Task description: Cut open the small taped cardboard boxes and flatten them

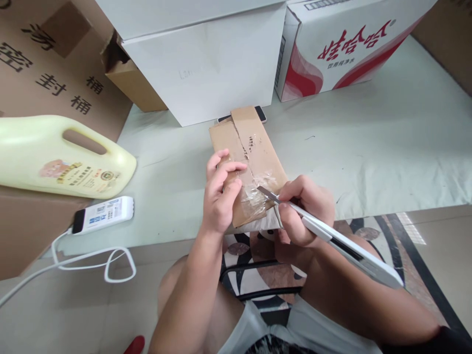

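A small brown cardboard box (263, 155) lies at the table's front edge, with a torn seam down its top and crumpled clear tape (254, 199) over its near end. My left hand (220, 196) presses on the box's left side, fingers apart and holding nothing. In my right hand (308, 209) is a white utility knife (342, 243), gripped close to its blade. The blade's tip touches or hovers just over the tape by the seam; I cannot tell which. A dark phone-like object (261, 114) is partly hidden behind the box.
White boxes (206, 73) and a red-and-white carton (339, 54) stand at the back. To the left are a pale yellow jug (47, 157), a white power strip (105, 215) with its cable (92, 260), and a large cardboard carton (99, 113). A greenish cloth (368, 147) covers the table.
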Demonstrator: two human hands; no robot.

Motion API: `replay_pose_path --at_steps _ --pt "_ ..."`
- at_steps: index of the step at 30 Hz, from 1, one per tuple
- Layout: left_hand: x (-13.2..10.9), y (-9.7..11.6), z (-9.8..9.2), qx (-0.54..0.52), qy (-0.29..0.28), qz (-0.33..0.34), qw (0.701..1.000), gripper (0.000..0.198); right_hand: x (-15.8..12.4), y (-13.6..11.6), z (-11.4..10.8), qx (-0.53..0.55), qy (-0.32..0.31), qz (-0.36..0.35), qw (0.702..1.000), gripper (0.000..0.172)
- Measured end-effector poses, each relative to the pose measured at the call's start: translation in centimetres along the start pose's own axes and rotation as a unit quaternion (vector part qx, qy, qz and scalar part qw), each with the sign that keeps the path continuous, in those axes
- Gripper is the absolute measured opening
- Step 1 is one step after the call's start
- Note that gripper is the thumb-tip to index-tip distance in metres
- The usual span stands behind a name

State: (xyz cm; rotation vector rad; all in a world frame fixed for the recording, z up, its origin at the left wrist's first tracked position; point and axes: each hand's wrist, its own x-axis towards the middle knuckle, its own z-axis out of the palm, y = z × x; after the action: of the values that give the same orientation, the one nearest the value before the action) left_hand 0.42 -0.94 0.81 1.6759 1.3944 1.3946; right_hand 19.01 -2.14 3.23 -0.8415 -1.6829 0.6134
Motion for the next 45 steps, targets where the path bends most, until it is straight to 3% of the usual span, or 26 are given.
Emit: replay_pose_path --at_steps 17,45 --pt "-0.06 -0.31 0.36 -0.003 0.019 0.017 1.0 0.022 -0.66 0.41 0.1 0.036 -0.02 -0.013 0.999 0.025" --pt "-0.07 -0.43 0.16 0.006 0.007 0.01 1.0 0.023 -0.52 0.44 0.19 0.022 -0.009 -0.027 0.999 0.023"
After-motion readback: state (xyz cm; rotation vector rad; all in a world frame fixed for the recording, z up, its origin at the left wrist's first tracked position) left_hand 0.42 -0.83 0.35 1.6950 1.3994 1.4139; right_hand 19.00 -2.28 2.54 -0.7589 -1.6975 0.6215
